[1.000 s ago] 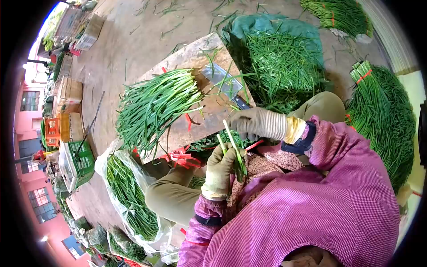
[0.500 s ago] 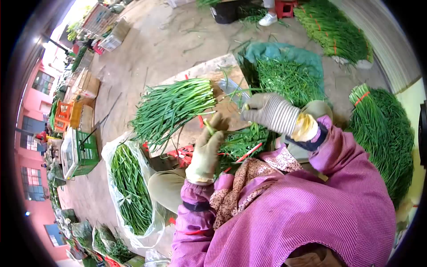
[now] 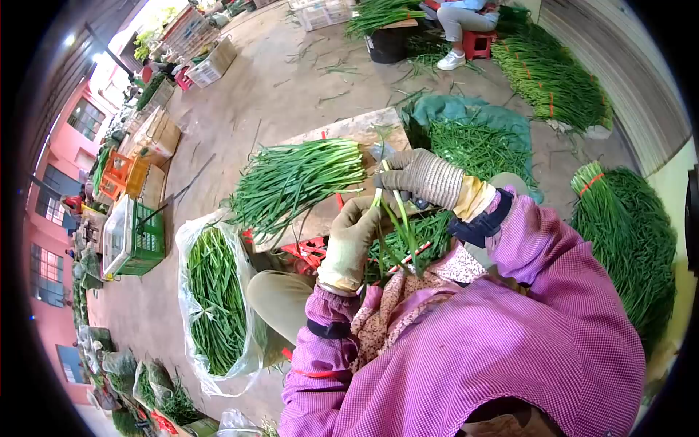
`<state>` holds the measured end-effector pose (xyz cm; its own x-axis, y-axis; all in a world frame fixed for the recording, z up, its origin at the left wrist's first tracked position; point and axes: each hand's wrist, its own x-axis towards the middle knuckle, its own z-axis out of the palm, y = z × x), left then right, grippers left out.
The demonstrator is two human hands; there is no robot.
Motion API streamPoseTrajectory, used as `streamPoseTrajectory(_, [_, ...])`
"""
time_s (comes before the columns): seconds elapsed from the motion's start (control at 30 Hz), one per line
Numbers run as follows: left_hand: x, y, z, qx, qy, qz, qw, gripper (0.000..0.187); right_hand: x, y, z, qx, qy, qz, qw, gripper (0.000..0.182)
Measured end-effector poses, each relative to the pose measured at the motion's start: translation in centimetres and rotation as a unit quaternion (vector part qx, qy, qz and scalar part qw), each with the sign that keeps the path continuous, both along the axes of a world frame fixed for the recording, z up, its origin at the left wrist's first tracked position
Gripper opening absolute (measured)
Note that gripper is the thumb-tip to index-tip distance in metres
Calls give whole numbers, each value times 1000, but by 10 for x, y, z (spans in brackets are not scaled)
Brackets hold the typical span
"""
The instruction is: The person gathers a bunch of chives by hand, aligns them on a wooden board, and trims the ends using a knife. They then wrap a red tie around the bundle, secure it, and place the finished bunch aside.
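Observation:
A few garlic chives point(image 3: 405, 222) hang between my gloved hands, their pale ends upward and green leaves down over my lap. My left hand point(image 3: 351, 237) pinches them near the pale part. Just to the right and above, my right hand point(image 3: 426, 178) closes its fingers on the pale ends. Beyond my left hand, a pile of garlic chives point(image 3: 298, 178) lies on a wooden board point(image 3: 320, 218), pale ends to the right. More loose greens point(image 3: 437, 233) rest in my lap, below my right hand. My fingers partly hide the held stalks.
A plastic bag point(image 3: 255, 349) of chives stands at left, and a green sack point(image 3: 520, 131) of loose leaves lies ahead. Bundled chives point(image 3: 619, 226) are at right. Further off are a green crate point(image 3: 142, 237), a black bucket point(image 3: 387, 47) and a seated person's leg point(image 3: 453, 36).
My hands have come together, the right moving left to the stalks. The chives now hang spread below them. The view has tilted up slightly, showing more of the seated person.

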<state>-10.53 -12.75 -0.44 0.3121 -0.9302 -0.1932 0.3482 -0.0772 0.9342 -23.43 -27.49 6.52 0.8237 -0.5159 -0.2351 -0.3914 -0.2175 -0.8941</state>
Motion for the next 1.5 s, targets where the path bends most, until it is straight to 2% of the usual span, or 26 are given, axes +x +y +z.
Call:
streamPoseTrajectory(0.1, [2,-2,-8,2,7,13,1000,24,0,-6,-17,24,16,3,1000,27])
streamPoseTrajectory(0.17, [1,-5,-15,-4,2,19,1000,24,1,-7,-45,90,-50,18,995,25])
streamPoseTrajectory(0.2, [2,-8,-20,-1,-22,20,1000,25,-3,-2,-37,-12,-40,46,998,24])
streamPoseTrajectory(0.23, [3,-10,-24,2,-45,21,999,26,-2,-1,-45,-46,-49,41,997,24])
streamPoseTrajectory(0.33, [11,-10,-42,12,-124,-26,992,29,0,0,-49,28,-22,3,999,25])
streamPoseTrajectory(0.57, [11,-5,-35,-1,-340,-43,939,28,-3,-1,-66,-71,-48,29,996,25])
streamPoseTrajectory(0.63, [21,-4,-42,25,-513,-36,857,23,-6,-2,-67,-204,-19,67,976,27])
streamPoseTrajectory(0.67, [26,-2,-44,26,-512,-36,858,23,-7,-8,-89,-294,-85,90,948,30])
streamPoseTrajectory(0.7, [29,2,-37,37,-521,-36,852,24,-7,-7,-90,-292,-84,90,948,30])
streamPoseTrajectory(0.77, [30,8,-17,59,-540,-37,839,25,-7,-4,-91,-302,81,63,948,32])
streamPoseTrajectory(0.83, [33,19,-6,113,-484,1,867,26,-10,-12,-90,-281,119,56,951,34])
streamPoseTrajectory(0.9, [47,27,-25,156,-581,-34,798,23,-17,-23,-91,-239,193,43,951,37])
streamPoseTrajectory(0.93, [51,31,-34,100,-670,-45,734,31,-21,-23,-89,-237,119,23,964,36])
streamPoseTrajectory(0.97, [47,34,-44,129,-768,-64,624,54,-24,-24,-85,-134,117,28,984,37])
streamPoseTrajectory(1.03, [37,25,-51,119,-710,-73,690,77,-21,-19,-89,-12,77,26,997,39])
streamPoseTrajectory(1.07, [29,18,-54,60,-667,-73,739,85,-19,-17,-91,-5,33,41,999,39])
streamPoseTrajectory(1.1, [21,11,-64,-5,-546,-78,834,80,-17,-13,-94,1,-12,58,998,38])
streamPoseTrajectory(1.13, [6,3,-58,-35,-400,-96,911,68,-14,-6,-102,21,-49,51,997,27])
streamPoseTrajectory(1.17, [-8,-2,-51,-66,-243,-112,961,58,-16,-11,-121,-158,-138,136,968,22])
streamPoseTrajectory(1.23, [-18,-8,-67,38,15,-153,987,39,-16,-7,-115,-282,-145,170,933,23])
streamPoseTrajectory(1.27, [-32,-5,-64,42,49,-108,992,30,-15,-12,-122,-441,-168,179,863,20])
streamPoseTrajectory(1.3, [-35,-4,-65,74,1,-80,994,31,-16,-16,-129,-440,-166,176,865,20])
streamPoseTrajectory(1.37, [-34,-3,-66,76,18,-63,995,25,-17,-21,-143,-445,-88,181,873,25])
streamPoseTrajectory(1.4, [-30,-3,-66,88,2,-61,994,27,-13,-15,-118,-307,36,188,932,19])
streamPoseTrajectory(1.43, [-28,-3,-66,90,2,-61,994,27,-13,-18,-128,-305,36,188,933,19])
streamPoseTrajectory(1.5, [-27,-5,-63,99,-21,-54,993,29,-11,-27,-151,-529,-39,208,821,13])
